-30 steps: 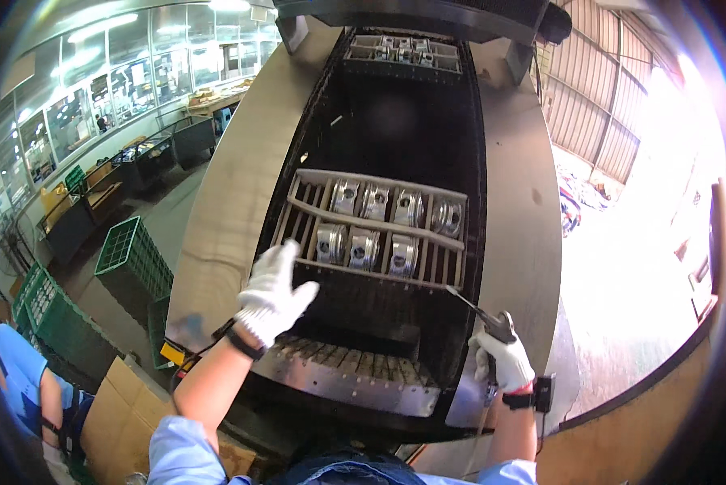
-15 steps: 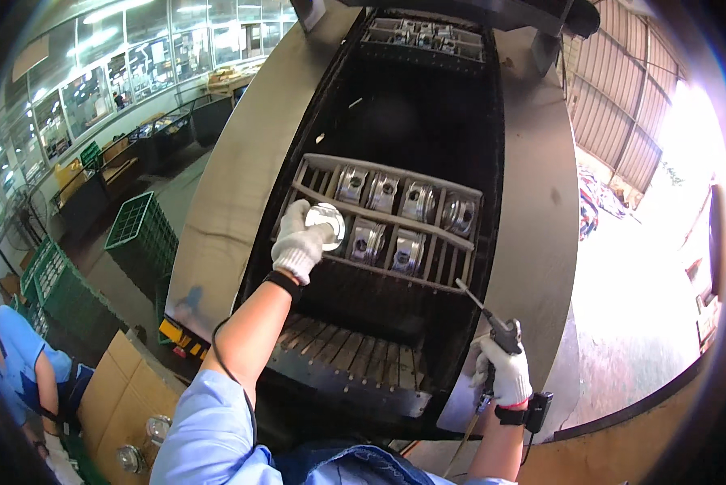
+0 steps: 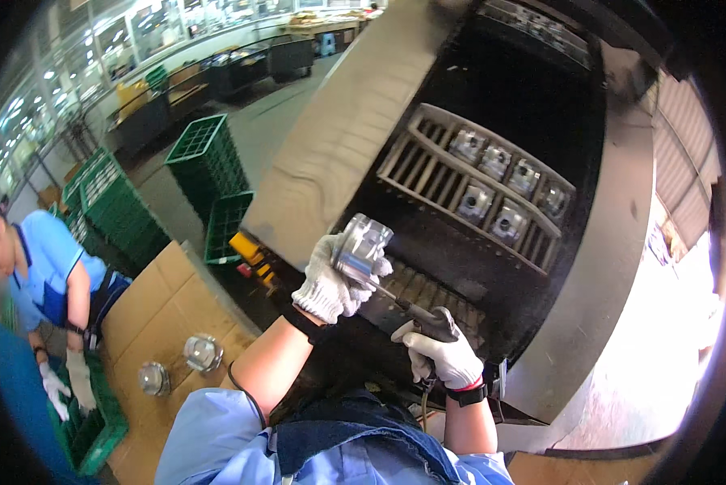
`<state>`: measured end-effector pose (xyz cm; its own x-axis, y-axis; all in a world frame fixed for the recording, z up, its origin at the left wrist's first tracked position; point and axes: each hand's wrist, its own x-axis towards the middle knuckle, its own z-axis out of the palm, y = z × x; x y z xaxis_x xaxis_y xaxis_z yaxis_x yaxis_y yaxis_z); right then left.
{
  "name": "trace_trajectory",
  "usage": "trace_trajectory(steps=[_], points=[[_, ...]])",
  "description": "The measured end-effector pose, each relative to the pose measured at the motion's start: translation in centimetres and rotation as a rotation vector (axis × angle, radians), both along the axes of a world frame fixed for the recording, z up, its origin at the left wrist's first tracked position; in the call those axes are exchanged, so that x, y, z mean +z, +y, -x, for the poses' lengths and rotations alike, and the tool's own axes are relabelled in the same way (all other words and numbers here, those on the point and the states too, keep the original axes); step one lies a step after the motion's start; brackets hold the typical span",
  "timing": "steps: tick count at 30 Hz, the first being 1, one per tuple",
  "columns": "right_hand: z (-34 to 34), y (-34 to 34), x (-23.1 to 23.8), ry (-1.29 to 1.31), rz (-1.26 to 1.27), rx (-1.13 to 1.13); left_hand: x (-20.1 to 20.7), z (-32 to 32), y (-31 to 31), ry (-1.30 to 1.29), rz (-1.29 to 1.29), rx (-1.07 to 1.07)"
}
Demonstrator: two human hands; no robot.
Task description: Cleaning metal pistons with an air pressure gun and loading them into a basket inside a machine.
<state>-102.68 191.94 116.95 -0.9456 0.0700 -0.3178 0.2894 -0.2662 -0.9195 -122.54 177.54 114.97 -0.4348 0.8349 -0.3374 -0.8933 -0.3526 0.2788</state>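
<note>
Left hand point(image 3: 330, 283), grip closed round a shiny metal cylinder point(image 3: 361, 244), tilts its open end toward the air gun point(image 3: 415, 311) nozzle at 4 o'clock; right hand point(image 3: 444, 356) clasps the handle. Tray of similar parts point(image 3: 492, 186) at 1 o'clock.

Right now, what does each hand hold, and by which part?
The left hand holds a shiny metal cylinder around its lower side wall. The right hand grips the handle of a black air gun, whose thin nozzle points at the cylinder.

left hand point(image 3: 328, 284): metal piston point(image 3: 361, 245) | right hand point(image 3: 444, 356): air gun point(image 3: 427, 319)
</note>
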Motion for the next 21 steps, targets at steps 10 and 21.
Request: trace_trajectory(steps=[10, 21], points=[[3.2, -7.8, -2.4, -0.080, 0.203, 0.081, -3.7, -0.8, -14.9, 0.277, 0.310, 0.565], [5.1, -14.1, -0.8, -0.195, -0.188, 0.487, -13.4, 3.6, -36.6, 0.556, 0.878, 0.947]])
